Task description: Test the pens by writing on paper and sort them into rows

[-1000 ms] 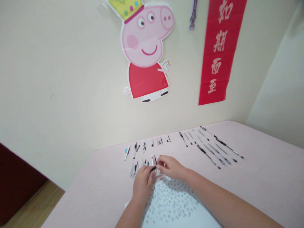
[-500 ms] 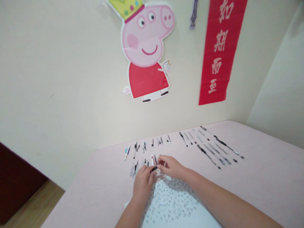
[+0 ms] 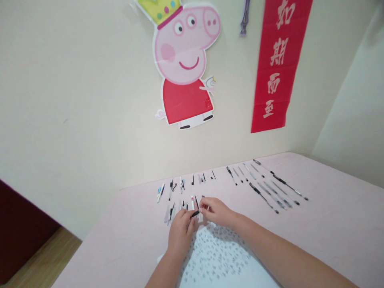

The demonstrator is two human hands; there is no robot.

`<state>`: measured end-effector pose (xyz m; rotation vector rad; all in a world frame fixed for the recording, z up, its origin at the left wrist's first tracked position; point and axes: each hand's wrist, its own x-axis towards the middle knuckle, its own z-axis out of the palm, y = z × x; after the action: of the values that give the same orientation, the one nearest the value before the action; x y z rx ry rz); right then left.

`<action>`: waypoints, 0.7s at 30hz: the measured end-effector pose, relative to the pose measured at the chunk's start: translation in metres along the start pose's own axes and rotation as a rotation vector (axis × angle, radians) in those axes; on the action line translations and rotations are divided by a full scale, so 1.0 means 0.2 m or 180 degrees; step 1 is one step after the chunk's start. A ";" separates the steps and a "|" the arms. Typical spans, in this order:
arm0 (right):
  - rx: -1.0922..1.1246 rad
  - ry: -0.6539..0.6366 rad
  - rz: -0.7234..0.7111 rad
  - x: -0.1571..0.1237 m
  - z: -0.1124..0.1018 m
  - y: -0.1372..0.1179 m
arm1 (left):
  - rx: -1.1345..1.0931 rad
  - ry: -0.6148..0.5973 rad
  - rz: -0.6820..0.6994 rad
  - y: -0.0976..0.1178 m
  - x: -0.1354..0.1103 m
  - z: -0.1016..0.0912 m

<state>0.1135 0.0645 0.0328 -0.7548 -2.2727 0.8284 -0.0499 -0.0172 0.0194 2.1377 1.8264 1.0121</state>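
Observation:
Between my two hands is a short black pen part (image 3: 195, 213), slanting up to the right. My left hand (image 3: 181, 224) is closed around its left end with thumb and fingers. With a pinch, my right hand (image 3: 216, 211) meets the other end; the fingertips partly hide what they grip. Just beyond the hands lie a white pen piece with a red mark (image 3: 192, 202) and a thin dark refill (image 3: 196, 201). Below the hands is a white paper sheet (image 3: 219, 252) covered in small handwritten characters, partly under my forearms.
Disassembled pen parts (image 3: 181, 184) lie in small groups at the back of the pink-covered table (image 3: 333, 224). Several long pens and refills (image 3: 274, 194) lie in slanted rows to the right. The wall behind carries a pig cutout (image 3: 187, 100) and a red banner (image 3: 279, 68).
Both hands stay nearly in place. The black pen part has shifted slightly up and right, and a small dark piece behind my right hand shows more.

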 end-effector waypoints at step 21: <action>0.0147 -0.0030 0.0208 0.01 0.06 0.04 | -0.0067 0.0114 0.0058 0.02 0.00 -0.02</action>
<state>0.1053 0.0668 0.0202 -0.8095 -2.2398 0.9133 -0.0487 -0.0195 0.0257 2.1415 1.8069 1.0755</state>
